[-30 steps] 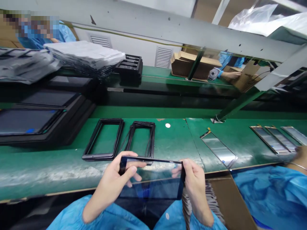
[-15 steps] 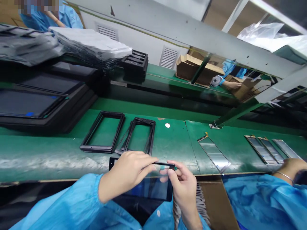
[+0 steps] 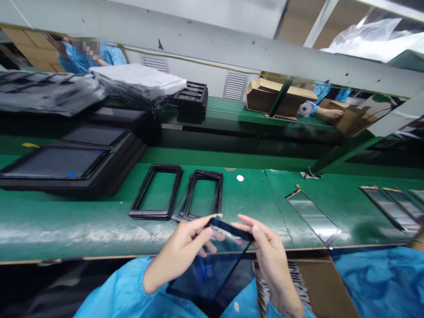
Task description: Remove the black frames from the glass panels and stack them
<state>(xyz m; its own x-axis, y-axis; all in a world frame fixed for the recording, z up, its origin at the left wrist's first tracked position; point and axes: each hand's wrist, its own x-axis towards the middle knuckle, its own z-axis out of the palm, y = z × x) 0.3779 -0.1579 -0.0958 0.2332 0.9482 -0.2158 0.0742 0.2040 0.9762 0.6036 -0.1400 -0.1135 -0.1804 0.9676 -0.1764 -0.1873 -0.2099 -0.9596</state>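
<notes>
A black-bordered glass touch panel point(image 3: 228, 260) with a small green tab on its top edge is held tilted over the bench's front edge, low in front of my body. My left hand point(image 3: 183, 249) pinches its upper left corner, with fingers behind the glass. At the upper right corner my right hand point(image 3: 271, 251) grips the edge between thumb and fingers. Just beyond the hands lie two stacks of black rectangular frames, a neat left stack point(image 3: 149, 215) and an uneven right stack point(image 3: 208, 175).
Screens point(image 3: 59, 161) lie on dark foam at left. White-topped sheets point(image 3: 139, 79) and a black tray point(image 3: 192, 93) stand behind. A loose glass panel point(image 3: 313, 214) and several others lie right. A cardboard box point(image 3: 324, 282) sits below the bench, beside a co-worker's blue sleeve point(image 3: 377, 274).
The touch panel has turned and tilted in my hands; its green tab now shows near my left hand. My left hand has shifted back to the corner. The camera view has swung left.
</notes>
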